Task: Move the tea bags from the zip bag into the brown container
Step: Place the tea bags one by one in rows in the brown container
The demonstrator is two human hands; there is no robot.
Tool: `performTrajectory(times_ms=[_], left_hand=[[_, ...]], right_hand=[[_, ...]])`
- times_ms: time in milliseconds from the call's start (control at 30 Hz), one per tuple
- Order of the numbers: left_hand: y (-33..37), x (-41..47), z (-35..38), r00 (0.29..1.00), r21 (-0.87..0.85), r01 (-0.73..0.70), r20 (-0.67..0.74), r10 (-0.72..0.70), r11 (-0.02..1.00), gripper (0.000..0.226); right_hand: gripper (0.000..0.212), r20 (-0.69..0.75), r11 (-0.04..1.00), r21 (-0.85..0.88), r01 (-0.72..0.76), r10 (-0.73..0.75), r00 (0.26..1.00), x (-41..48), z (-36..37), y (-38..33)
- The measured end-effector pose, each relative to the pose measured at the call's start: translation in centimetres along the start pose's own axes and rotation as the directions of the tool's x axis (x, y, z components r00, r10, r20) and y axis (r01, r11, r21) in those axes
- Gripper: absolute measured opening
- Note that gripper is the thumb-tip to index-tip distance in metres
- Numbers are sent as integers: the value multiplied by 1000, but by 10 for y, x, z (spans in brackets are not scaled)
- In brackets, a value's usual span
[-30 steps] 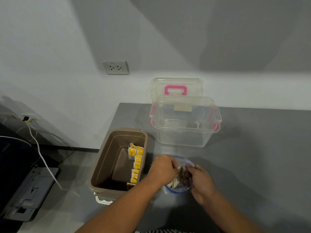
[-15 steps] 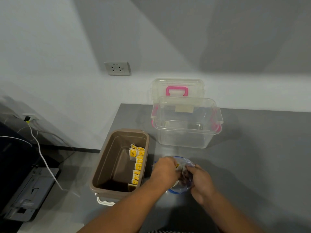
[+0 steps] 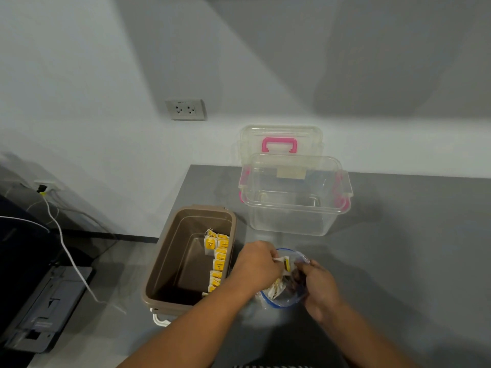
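**Q:** What lies towards the near edge of the grey worktop (image 3: 403, 251)?

**A:** A clear zip bag with a blue seal (image 3: 288, 297) stands open there, held between both hands. More pale tea bags (image 3: 275, 289) are visible inside it.

**Q:** How are the fingers set?

**A:** The left hand (image 3: 256, 264) is at the bag's mouth. Its fingers are curled and pinch a tea bag with a yellow tag (image 3: 287, 263), which is partly out of the opening. The right hand (image 3: 318, 285) grasps the right side of the zip bag, fingers closed on the plastic.

**Q:** Where is the receiving vessel?

**A:** The brown rectangular plastic container (image 3: 172, 256) sits along the worktop's left edge, just beside the left hand, uncovered. A row of yellow-tagged tea bags (image 3: 219, 257) stands against its right inner wall. The rest of its floor is bare.

**Q:** And towards the far edge?

**A:** A clear plastic box with pink latches (image 3: 295, 203) stands near the far-left corner, open-topped. Behind it a clear lid with a pink handle (image 3: 279, 140) leans upright against the wall.

**Q:** Anything off the worktop?

**A:** A white wall socket (image 3: 185, 109) is on the wall above the far-left corner. A white cable (image 3: 67, 257) trails down to the floor at the left.
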State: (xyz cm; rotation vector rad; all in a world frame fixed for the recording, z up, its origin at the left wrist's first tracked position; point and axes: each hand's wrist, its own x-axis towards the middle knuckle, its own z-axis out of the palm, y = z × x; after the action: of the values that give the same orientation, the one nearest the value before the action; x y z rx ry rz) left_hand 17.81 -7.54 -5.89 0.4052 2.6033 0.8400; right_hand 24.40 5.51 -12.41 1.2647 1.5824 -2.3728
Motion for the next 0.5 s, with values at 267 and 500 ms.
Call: performTrajectory(times_ms=[267,500], left_hand=[[-3,-4,-4,983,-186,42,185,-7,982,14],[-2,-2,8,993,-270,79,102,-53,960,21]], right_hand=[[24,89,998,67,-3,-3,996,-1,3,-4],[23,143,999,36,16,-21,989,-4,0,-7]])
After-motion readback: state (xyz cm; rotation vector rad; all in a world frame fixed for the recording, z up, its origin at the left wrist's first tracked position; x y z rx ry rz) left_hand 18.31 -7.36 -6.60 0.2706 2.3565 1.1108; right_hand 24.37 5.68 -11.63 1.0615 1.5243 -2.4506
